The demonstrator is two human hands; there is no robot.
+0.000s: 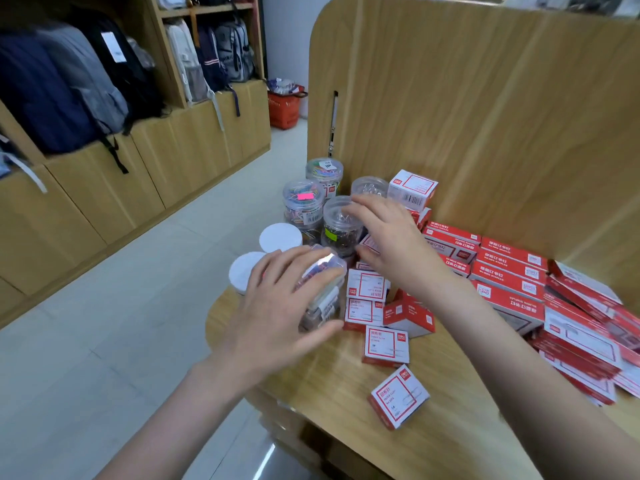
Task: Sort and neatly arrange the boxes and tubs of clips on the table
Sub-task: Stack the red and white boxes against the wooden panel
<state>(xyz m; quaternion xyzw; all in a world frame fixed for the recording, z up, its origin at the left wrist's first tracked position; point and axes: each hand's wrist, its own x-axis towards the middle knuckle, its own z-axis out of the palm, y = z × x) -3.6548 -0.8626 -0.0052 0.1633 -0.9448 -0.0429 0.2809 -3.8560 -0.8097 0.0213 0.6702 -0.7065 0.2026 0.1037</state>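
The left hand (277, 313) has its grip clamped on a clear tub (320, 292) at the worktop's (346, 393) nine o'clock edge, tilted so its lid end points toward one o'clock. The right hand (391, 244) reaches toward twelve, fingers spread on an upright tub (341, 225). Small boxes (386, 342) lie flat just beside, at three.

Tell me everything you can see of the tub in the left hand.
The tub is a clear plastic cylinder, tipped on its side near the table's left edge, beside small red-and-white boxes. Coloured clips show through its wall, with a white label lower down. The left hand grips it, fingers curled over the top and thumb beneath.
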